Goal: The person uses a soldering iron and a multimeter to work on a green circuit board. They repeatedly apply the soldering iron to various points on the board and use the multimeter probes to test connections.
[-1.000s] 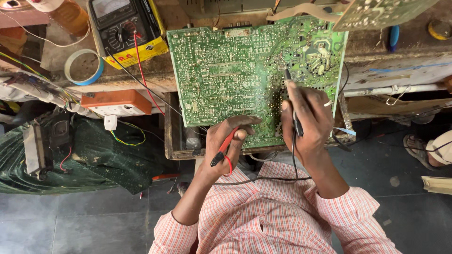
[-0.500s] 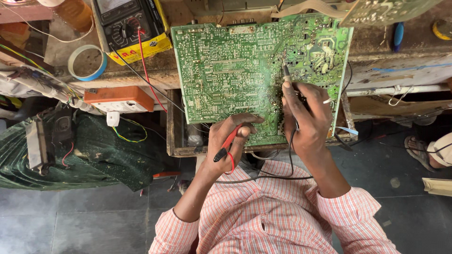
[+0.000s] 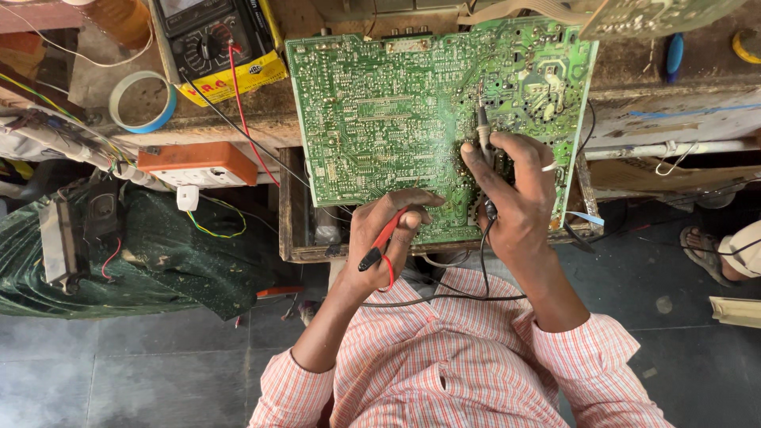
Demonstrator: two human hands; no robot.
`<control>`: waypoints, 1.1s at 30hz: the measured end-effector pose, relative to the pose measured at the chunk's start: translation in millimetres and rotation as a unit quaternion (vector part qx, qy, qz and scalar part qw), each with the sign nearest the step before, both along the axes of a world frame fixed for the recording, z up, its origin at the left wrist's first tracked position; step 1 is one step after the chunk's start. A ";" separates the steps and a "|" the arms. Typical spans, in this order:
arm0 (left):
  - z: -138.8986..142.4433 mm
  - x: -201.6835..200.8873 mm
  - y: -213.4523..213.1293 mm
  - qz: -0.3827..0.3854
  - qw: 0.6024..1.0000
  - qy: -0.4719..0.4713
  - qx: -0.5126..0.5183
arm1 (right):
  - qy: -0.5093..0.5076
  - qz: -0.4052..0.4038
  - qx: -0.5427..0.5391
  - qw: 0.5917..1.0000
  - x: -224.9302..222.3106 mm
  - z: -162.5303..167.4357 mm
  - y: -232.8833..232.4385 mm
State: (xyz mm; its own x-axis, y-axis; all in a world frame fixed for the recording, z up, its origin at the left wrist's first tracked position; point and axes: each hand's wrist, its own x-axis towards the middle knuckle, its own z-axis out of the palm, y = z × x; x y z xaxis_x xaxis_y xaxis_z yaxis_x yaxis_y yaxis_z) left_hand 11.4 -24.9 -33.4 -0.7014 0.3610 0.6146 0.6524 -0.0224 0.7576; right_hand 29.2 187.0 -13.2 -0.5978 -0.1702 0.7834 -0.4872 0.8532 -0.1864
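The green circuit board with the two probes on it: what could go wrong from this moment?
1. The circuit board overhangs the bench edge, steadied mainly by the hands; it may tilt or slip.
2. The black probe in the right hand sits among dense solder points; a slip could bridge two of them.
3. The red lead runs from the multimeter across the bench to the red probe in the left hand; a snag could drag the meter.

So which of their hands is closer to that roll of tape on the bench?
Left. The left hand, holding a red probe, sits right of and below the tape roll; the right hand is farther right.
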 end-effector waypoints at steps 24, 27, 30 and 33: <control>1.4 1.5 -1.4 0.004 1.000 -0.011 -0.006 | -0.007 0.006 -0.009 1.000 2.9 1.7 -1.1; 1.4 1.8 -1.4 0.005 1.000 -0.013 -0.007 | -0.004 0.004 0.003 1.000 3.2 -1.6 0.8; 1.3 1.8 -1.4 0.003 1.000 -0.007 -0.002 | 0.024 0.017 -0.017 0.999 0.7 -6.0 3.4; 1.2 1.7 -1.4 -0.001 1.000 -0.006 0.003 | 0.045 0.015 -0.034 0.998 -6.1 -9.2 3.9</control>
